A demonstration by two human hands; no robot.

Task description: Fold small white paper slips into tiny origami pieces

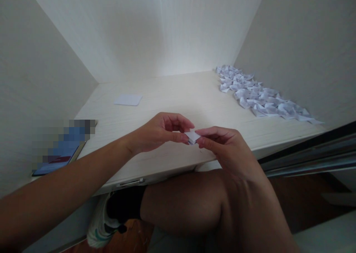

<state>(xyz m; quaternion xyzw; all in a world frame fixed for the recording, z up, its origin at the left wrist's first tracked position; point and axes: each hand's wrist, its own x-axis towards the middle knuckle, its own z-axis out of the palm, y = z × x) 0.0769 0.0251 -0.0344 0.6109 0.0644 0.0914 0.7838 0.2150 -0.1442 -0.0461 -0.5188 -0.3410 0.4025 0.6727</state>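
Between my two hands, a small folded piece of white paper [192,136] is held above the front part of the desk, its top face diamond-shaped. My left hand [164,130] pinches its left corner between thumb and fingers. On the other side, my right hand [222,140] grips the right corner the same way. Several folded white paper pieces [258,93] lie in a long cluster along the desk's right side. Farther back on the left rests a flat stack of white paper [128,100].
The pale wooden desk [172,93] is enclosed by panels at the left, back and right. A tablet-like device [63,153], partly blurred out, leans at the left edge. Below the front edge are a drawer handle [130,183] and my bent leg [183,201].
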